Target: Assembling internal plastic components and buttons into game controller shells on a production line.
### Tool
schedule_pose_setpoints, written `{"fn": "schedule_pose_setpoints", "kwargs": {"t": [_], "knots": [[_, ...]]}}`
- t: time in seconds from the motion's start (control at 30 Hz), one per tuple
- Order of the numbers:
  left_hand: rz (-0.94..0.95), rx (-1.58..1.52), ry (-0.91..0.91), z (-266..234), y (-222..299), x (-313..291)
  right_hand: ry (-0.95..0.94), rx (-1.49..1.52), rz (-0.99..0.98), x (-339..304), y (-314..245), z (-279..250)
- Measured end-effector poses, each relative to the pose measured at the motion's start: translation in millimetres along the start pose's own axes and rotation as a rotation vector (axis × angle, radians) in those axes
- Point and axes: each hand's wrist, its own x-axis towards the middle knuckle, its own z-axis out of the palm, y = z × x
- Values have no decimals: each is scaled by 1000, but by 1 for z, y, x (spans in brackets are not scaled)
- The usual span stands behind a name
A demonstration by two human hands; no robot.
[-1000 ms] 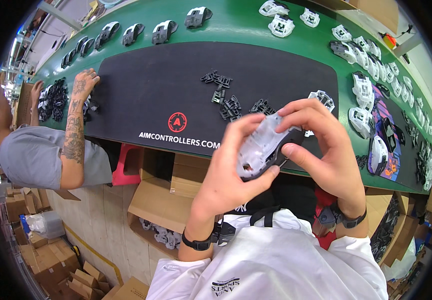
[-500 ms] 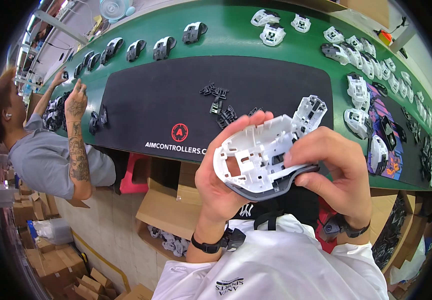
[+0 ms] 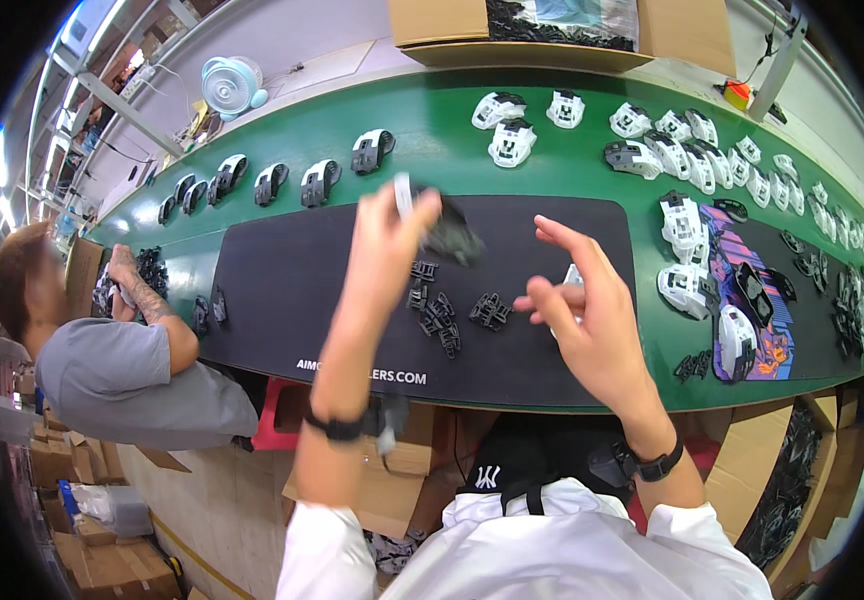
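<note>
My left hand (image 3: 392,225) is raised over the black desk mat (image 3: 282,260), fingers closed on a white and dark mouse shell (image 3: 457,240) smeared by motion. To its right, my right hand (image 3: 592,330) hovers with fingers apart. Behind those fingers shows a bit of a white part (image 3: 573,275), mostly hidden; whether I touch it cannot be told. Between the hands, small black plastic clips (image 3: 440,325) lie in a loose pile on the mat, and another black cluster (image 3: 490,311) sits nearer my right hand.
Mouse shells (image 3: 320,184) stand in a row along the green table (image 3: 442,110); many white shells (image 3: 687,225) fill its right side, by a colourful mat (image 3: 767,340). An open carton (image 3: 442,22) stands at the back. At left, a co-worker (image 3: 132,370) handles dark parts.
The shell was in both hands close to my body. Now my left hand has it farther out over the mat, and my right hand has let go. The view has tilted upward.
</note>
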Motion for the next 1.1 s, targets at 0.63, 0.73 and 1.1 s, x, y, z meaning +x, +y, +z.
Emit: {"fn": "schedule_pose_setpoints", "kwargs": {"t": [0.63,0.73,1.1], "knots": [[101,719,-441,122,-62,287,-213,-337,-48,76,24,21],[143,413,-220,124,-50,266,-94,192,204,66,0,-18],[182,-476,-311,34,55,7,28,355,-61,10,-44,-50]]}}
